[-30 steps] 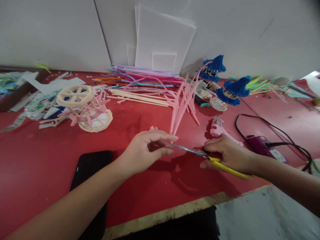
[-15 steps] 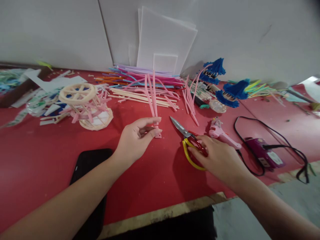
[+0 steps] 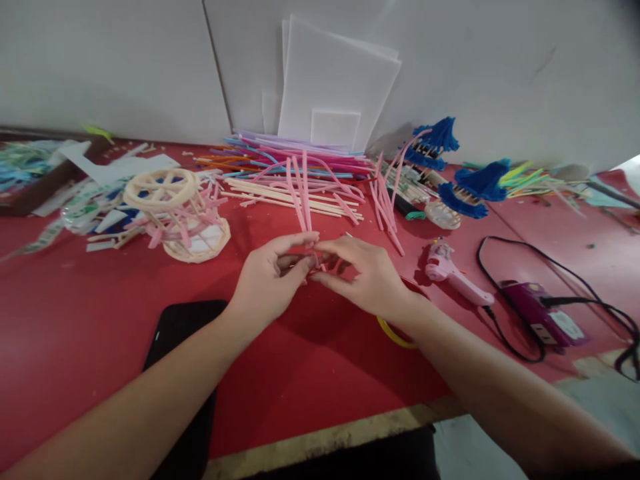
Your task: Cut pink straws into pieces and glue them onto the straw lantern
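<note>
My left hand (image 3: pixel 267 280) pinches the lower ends of a few pink straws (image 3: pixel 300 193) that stand up and lean away from me over the red table (image 3: pixel 90 313). My right hand (image 3: pixel 367 277) has come in from the right, and its fingertips meet the left hand's at the base of those straws. The scissors with yellow handles (image 3: pixel 393 332) lie on the table under my right wrist, mostly hidden by it.
A black phone (image 3: pixel 180 333) lies near my left forearm. A straw-built cage model (image 3: pixel 173 213) sits at the left. Coloured straws (image 3: pixel 280 163), white sheets (image 3: pixel 335 80), blue tassel pieces (image 3: pixel 470 183), a pink glue gun (image 3: pixel 453 270) and a purple plug with black cable (image 3: pixel 535 310) lie beyond.
My right hand let go of the scissors, left them on the table and moved left to join the left hand at the pink straws. The straws have been turned upright.
</note>
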{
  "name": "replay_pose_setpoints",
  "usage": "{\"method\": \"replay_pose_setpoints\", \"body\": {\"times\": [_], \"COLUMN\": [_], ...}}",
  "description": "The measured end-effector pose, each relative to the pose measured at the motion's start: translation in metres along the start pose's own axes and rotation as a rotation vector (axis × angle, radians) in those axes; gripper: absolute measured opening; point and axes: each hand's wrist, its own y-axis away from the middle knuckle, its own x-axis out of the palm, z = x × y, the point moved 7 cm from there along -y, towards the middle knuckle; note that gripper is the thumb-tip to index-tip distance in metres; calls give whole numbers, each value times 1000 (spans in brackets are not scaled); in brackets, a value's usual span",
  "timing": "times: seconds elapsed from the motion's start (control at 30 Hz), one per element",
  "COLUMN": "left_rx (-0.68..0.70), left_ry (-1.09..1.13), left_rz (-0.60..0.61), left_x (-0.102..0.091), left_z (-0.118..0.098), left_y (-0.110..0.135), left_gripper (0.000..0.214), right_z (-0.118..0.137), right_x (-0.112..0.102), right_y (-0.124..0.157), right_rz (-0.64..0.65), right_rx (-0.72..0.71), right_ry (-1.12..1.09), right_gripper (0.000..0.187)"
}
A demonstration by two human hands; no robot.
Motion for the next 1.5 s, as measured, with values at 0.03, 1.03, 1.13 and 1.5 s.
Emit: {"method": "replay_pose_setpoints", "body": {"times": [0.03, 1.03, 1.13, 1.5], "left_rx": [6, -30, -6, 130], "left_ry": [-18, -160, -182, -510], "left_rz": [8, 56, 66, -7], "left_x": [1, 5, 6, -1], "left_z": [0, 0, -1, -2], "left_y": [0, 1, 1, 1], "left_gripper": [38, 40, 39, 31], "right_z": [-3, -1, -2, 11], "right_x": [1, -4, -4, 4], "right_y": [2, 9, 9, 13], "right_rz": [-19, -52, -51, 199], "right_rx": [-3, -44, -18, -131], "right_ry": [-9, -54, -72, 143], "right_gripper": [27, 4, 7, 9]}}
